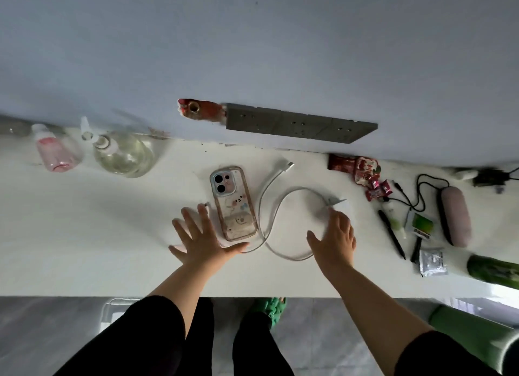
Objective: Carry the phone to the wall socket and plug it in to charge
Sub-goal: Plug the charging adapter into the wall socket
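A phone [234,203] in a clear cartoon case lies face down on the white counter [84,235]. A white charging cable [269,207] loops to its right, with its free connector [290,165] near the wall. The cable's other end runs to a white charger plug [338,204]. My left hand [200,236] lies flat with fingers spread, just left of the phone, thumb by its lower edge. My right hand [334,236] reaches over the cable loop, fingertips at the charger plug; its hold there is unclear. A grey socket strip [300,123] is on the wall above.
A pink bottle [56,151] and a clear spray bottle [120,151] stand at the back left. Red snack wrappers [362,170], pens [391,234], a black cord, a pink case [455,215] and a green cucumber [494,271] crowd the right side.
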Tool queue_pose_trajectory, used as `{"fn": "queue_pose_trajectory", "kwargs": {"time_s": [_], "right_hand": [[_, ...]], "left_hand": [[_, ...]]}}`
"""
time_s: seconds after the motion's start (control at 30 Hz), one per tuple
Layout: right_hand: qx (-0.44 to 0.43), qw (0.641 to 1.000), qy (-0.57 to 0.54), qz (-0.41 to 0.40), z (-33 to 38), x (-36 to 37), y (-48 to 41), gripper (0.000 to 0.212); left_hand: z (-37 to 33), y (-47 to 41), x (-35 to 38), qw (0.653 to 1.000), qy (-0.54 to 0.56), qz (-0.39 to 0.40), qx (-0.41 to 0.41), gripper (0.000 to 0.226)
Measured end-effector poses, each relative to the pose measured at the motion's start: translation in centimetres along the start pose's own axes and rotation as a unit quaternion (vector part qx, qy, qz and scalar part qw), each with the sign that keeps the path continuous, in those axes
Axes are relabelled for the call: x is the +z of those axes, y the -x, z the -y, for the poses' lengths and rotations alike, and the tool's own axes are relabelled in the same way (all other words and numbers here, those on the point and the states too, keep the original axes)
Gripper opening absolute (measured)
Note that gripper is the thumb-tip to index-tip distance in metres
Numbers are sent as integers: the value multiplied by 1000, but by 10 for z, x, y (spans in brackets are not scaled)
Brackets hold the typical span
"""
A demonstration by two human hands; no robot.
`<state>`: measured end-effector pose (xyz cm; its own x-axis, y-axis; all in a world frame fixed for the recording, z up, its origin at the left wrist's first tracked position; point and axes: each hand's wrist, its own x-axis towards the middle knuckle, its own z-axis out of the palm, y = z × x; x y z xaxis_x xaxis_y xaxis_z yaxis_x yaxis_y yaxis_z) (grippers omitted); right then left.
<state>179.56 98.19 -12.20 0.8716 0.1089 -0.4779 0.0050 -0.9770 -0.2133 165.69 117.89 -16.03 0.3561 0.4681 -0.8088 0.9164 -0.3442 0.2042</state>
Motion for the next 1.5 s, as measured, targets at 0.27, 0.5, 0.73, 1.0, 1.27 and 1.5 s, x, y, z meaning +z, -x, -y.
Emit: {"fn": "queue_pose_trajectory", "kwargs": {"time_s": [0.27,0.5,0.73,1.0,1.27,1.5], "right_hand": [[71,993,-88,30,-40,-7,-56,78],[44,963,-266,19,-30,-28,-54,42],[42,748,-628,210,15,-72,-53,16],[10,709,-675,204,24,-90,-64,12],[-27,702,-676,220,24,-98,-60,20],[-26,699,-684,208,28,-102,-63,23]], "left_hand": [[-41,-16,27,990,105,-24,-96,157],[-38,-15,28,992,93,-22,-80,162],[-41,-11,19,993,81,4,-87,160],[-39,-13,24,992,67,12,-108,149],[-39,-7,24,992,80,-2,-100,144],[-45,-6,17,992,78,-9,-95,144]]}}
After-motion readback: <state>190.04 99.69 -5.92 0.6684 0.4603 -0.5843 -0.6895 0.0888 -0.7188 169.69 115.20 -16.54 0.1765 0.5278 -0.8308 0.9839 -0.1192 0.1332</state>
